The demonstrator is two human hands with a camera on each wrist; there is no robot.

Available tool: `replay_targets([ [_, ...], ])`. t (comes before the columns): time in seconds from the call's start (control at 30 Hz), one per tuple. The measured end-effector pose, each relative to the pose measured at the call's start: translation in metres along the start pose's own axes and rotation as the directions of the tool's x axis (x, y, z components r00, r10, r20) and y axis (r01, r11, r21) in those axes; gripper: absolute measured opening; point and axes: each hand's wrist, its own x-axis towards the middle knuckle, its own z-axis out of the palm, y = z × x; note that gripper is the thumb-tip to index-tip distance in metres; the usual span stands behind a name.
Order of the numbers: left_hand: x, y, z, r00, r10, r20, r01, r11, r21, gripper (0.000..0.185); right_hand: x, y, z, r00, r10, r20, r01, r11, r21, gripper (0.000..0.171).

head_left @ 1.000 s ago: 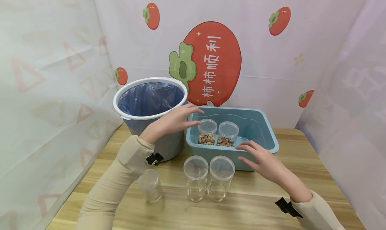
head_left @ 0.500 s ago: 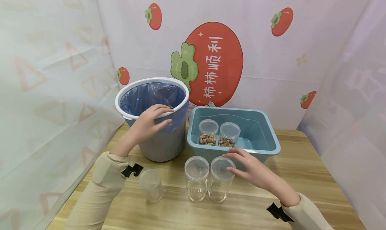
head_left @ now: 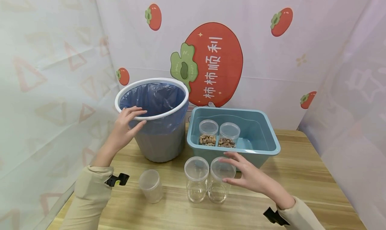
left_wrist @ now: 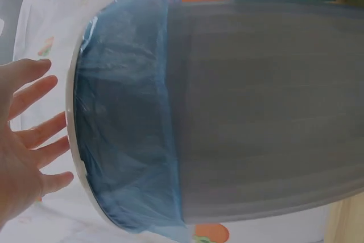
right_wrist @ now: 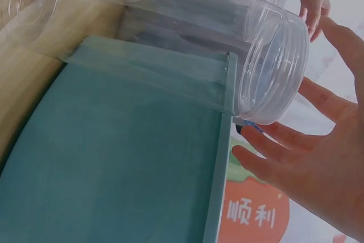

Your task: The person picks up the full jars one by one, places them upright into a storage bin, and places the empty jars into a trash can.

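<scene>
My left hand hovers at the front left rim of the bin, fingers spread and holding nothing. In the left wrist view its fingertips sit right by the white rim. My right hand reaches over two tall clear jars with translucent lids, which stand side by side upright on the table. Its fingers are parted around the lid of the right jar; in the right wrist view they spread beside that lid. A small translucent cup stands on the table below the bin.
A blue-green tub behind the tall jars holds two lidded jars of nuts, upright at its left side. The bin has a blue bag liner. A white printed curtain encloses the wooden table.
My left hand has moved left and down, from the tub's left edge across the bin to its near left rim. My right hand has moved left and down from the tub's front rim to the right jar's lid.
</scene>
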Motion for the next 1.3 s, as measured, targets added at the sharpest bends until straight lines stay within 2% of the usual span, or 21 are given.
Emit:
replay_targets([
  [0.37, -0.012, -0.010, 0.000, 0.993, -0.053, -0.107, 0.056, 0.998, 0.027, 0.027, -0.001, 0.005, 0.014, 1.000, -0.022, -0.014, 0.023, 0.999, 0.035, 0.056],
  [0.67, -0.016, -0.016, 0.003, 0.988, -0.094, -0.125, 0.101, 0.994, 0.045, 0.021, 0.001, 0.010, 0.020, 0.983, -0.128, -0.134, 0.131, 0.991, 0.015, 0.053],
  [1.0, -0.017, -0.018, 0.006, 0.985, -0.126, -0.119, 0.129, 0.992, 0.017, 0.019, 0.006, 0.009, -0.003, 0.958, -0.178, -0.225, 0.177, 0.984, -0.025, 0.049],
  [1.3, -0.017, -0.020, 0.007, 0.985, -0.131, -0.112, 0.133, 0.991, 0.012, 0.019, 0.012, 0.003, -0.028, 0.943, -0.220, -0.251, 0.214, 0.976, -0.052, 0.049],
])
